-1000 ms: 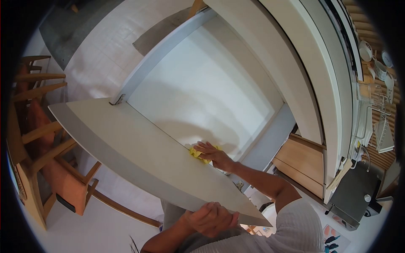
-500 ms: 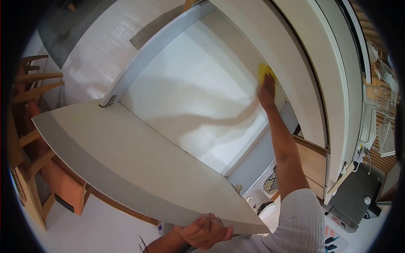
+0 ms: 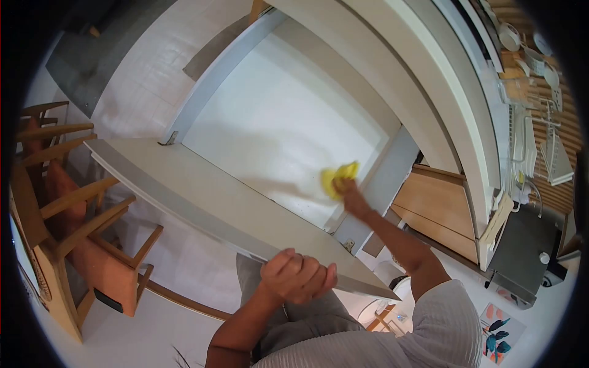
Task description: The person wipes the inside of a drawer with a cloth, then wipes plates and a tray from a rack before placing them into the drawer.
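Note:
An open cabinet compartment with a white floor [image 3: 276,104] lies before me, and its cream front panel [image 3: 227,187] is joined to it by metal brackets. My left hand [image 3: 297,277] is curled over the near edge of that panel. A bright yellow cloth [image 3: 332,182] is bunched under my right hand [image 3: 347,187], against the compartment floor near its right side wall. The right fingers are partly hidden by the cloth and a little blurred.
Wooden chairs with orange seats [image 3: 110,285] stand at the left. Above the compartment, a pale cabinet body [image 3: 392,67] curves across. A wooden-fronted unit [image 3: 438,205], a dark appliance [image 3: 521,245] and a dish rack [image 3: 527,144] are at the right.
My right hand has swept the yellow cloth from the compartment's far right edge back toward me. The front panel looks more upright, with my left hand still on its edge. The view has shifted.

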The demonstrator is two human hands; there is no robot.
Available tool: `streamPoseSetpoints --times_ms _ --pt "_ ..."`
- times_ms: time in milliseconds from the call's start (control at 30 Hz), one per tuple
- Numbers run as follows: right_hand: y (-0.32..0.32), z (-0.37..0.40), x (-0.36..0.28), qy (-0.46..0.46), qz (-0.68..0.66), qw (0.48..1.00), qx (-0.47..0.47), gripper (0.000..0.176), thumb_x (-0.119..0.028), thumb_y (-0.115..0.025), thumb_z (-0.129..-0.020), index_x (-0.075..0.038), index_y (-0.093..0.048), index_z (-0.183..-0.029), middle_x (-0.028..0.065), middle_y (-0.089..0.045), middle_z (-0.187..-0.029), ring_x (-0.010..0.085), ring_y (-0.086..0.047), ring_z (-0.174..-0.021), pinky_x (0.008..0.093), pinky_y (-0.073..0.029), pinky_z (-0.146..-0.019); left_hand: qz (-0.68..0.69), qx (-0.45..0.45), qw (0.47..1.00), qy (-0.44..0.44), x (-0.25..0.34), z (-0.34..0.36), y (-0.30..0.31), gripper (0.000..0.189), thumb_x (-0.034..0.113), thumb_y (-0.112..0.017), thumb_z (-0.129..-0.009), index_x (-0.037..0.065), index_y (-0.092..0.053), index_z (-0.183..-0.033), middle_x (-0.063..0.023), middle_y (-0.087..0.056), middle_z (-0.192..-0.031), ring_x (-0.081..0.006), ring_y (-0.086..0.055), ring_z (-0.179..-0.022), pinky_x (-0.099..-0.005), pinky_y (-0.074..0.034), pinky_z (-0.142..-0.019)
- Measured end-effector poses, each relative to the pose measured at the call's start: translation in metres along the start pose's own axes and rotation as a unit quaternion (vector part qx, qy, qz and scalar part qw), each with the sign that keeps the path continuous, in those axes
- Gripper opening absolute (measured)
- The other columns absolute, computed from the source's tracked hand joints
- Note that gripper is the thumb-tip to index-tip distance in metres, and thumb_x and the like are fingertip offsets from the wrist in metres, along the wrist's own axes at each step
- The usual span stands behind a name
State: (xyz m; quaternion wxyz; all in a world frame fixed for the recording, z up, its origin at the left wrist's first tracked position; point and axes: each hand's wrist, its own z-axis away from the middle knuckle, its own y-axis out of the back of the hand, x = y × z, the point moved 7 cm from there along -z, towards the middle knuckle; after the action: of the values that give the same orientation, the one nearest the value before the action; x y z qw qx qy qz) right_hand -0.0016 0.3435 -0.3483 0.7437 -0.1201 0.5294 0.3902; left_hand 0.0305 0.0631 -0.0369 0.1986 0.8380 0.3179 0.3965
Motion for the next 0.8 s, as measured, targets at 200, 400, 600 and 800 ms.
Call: streamPoseSetpoints --times_ms 200,400,600,800 --pt "-0.058 0.019 -0.04 -0.282 0.107 0.94 -0.162 0.055 0.007 -0.056 -0.072 -0.012 -0.053 -0.123 0.0094 -0.053 -0.108 0.0233 -0.05 -0.101 0.0334 -0.04 -0.09 -0.008 -0.011 1.0 -0.003 0.002 -0.003 0.002 0.018 0.018 -0.063 -0.065 0.016 -0.048 -0.055 0.0023 -0.047 -0.061 -0.0133 -0.043 -0.055 -0.0296 -0.04 -0.07" --pt "0.175 -0.005 -0.044 -0.107 0.335 0.813 0.465 0.038 -0.007 -0.056 -0.072 -0.006 -0.053 -0.11 0.0166 -0.048 -0.113 0.0328 -0.046 -0.105 0.0382 -0.041 -0.087 -0.026 -0.031 0.999 -0.007 0.003 -0.001 0.0 0.016 0.021 -0.063 -0.064 0.015 -0.05 -0.056 0.0024 -0.048 -0.06 -0.0132 -0.044 -0.056 -0.0298 -0.039 -0.07" --pt "0.21 -0.138 0.002 -0.118 0.553 0.638 0.523 0.043 -0.019 -0.051 -0.077 -0.012 -0.053 -0.12 0.0168 -0.047 -0.127 0.0332 -0.037 -0.123 0.0518 -0.023 -0.104 -0.027 -0.012 1.0 -0.004 0.002 0.003 -0.003 0.014 0.023 -0.06 -0.063 0.016 -0.05 -0.055 0.0031 -0.05 -0.058 -0.0116 -0.045 -0.055 -0.0279 -0.036 -0.072" --pt "0.01 -0.23 -0.121 0.236 0.245 0.906 0.251 0.037 -0.007 -0.04 -0.087 -0.001 -0.046 -0.123 0.0179 -0.039 -0.134 0.0317 -0.032 -0.128 0.0452 -0.012 -0.11 -0.033 -0.04 0.999 0.012 0.003 0.003 0.0 0.016 0.024 -0.059 -0.064 0.016 -0.05 -0.053 0.0028 -0.051 -0.056 -0.0108 -0.047 -0.055 -0.0276 -0.036 -0.074"
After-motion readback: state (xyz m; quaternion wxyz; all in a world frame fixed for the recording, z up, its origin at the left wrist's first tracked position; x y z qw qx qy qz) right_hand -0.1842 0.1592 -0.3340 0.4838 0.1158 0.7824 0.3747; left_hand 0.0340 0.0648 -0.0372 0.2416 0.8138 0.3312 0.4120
